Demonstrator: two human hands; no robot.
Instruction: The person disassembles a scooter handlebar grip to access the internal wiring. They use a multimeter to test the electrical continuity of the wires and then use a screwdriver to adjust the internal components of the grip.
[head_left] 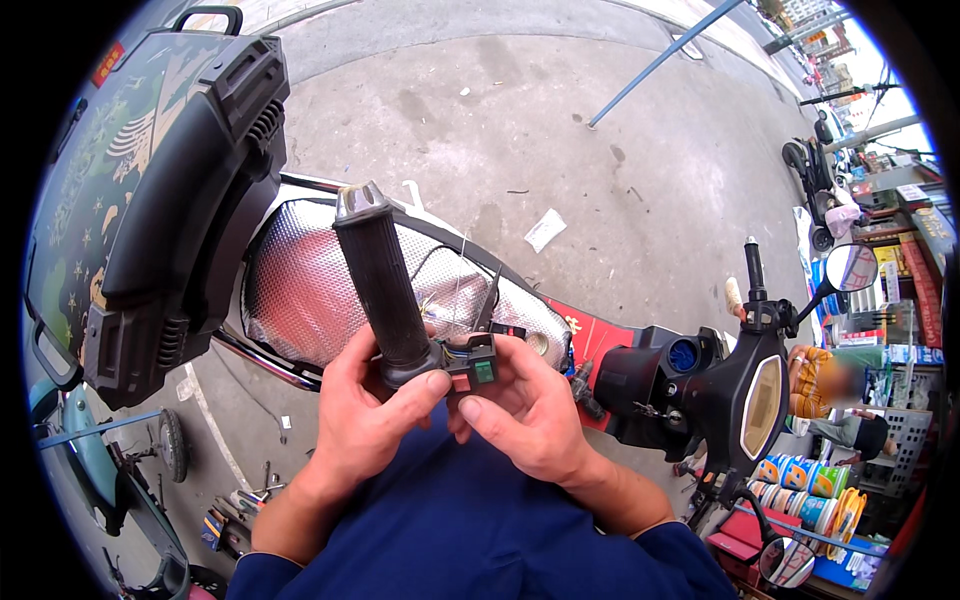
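A black ribbed throttle grip (pixel 384 285) with a silver end cap stands up in front of me, tilted a little to the left. My left hand (pixel 368 405) is closed round its lower collar, thumb in front. Joined to or held against that collar is a small black switch housing (pixel 478 362) with a red and a green button and thin wires at its open top. My right hand (pixel 528 408) pinches this housing from the right. Fingers hide part of the join. Behind both hands lies the scooter's seat (pixel 300 270), under a shiny silver quilted cover, with loose wires on it.
A large black and camouflage box (pixel 190 210) rises at the left. To the right are the scooter's handlebar (pixel 745 400) and mirror (pixel 852 268). A power tool (pixel 588 390) lies on the red footboard. Tools (pixel 245 505) are on the ground at lower left; people and shop goods stand far right.
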